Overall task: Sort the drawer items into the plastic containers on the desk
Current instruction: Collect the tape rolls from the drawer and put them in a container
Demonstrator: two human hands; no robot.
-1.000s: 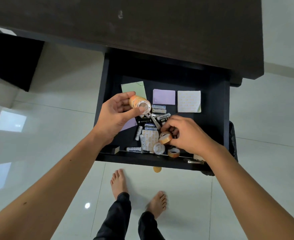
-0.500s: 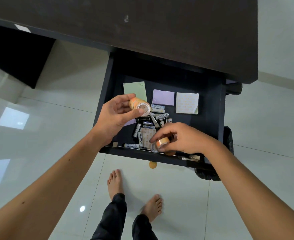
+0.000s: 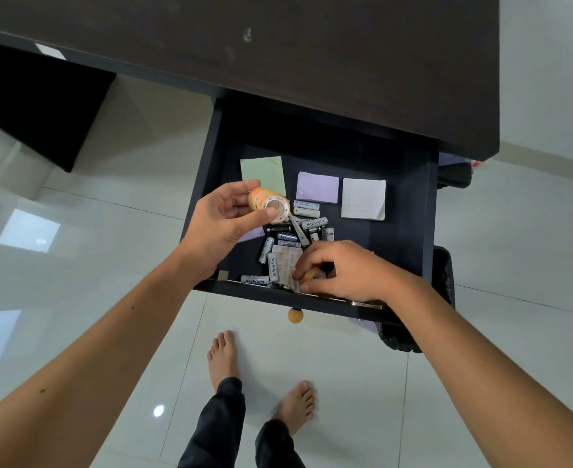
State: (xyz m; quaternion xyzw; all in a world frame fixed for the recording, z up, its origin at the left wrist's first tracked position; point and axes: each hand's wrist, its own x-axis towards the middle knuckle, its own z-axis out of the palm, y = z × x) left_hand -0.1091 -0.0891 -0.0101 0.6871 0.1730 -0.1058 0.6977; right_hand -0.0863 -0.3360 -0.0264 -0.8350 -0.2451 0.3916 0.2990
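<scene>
- My left hand [image 3: 226, 219] held a stack of tape rolls [image 3: 269, 202] above the open drawer [image 3: 410, 211], thumb and fingers curled round the stack, over the drawer's left half.
- My right hand [image 3: 342, 271] was down at the drawer's front edge, fingers bent round another tape roll [image 3: 312, 274], orange and partly hidden under them.
- Loose batteries [image 3: 307, 223] lay in a heap at the drawer's middle, touching one another, with a small patterned pad among them at the front.
- Three note pads lay toward the drawer's back: a green pad [image 3: 268, 172], a purple pad [image 3: 318, 186] and a patterned pad [image 3: 363, 199].
- I judged the step to be gathering every tape roll before leaving the drawer; the containers were out of view.
- To do it well, I reckoned the right hand should lift the roll straight up, clear of the batteries just beside it, so none rolled toward the drawer's front.
- Adding it to the stack called for lining up the cores, lest the stack buckle.
- I could not tell whether more rolls lay under the right hand.
</scene>
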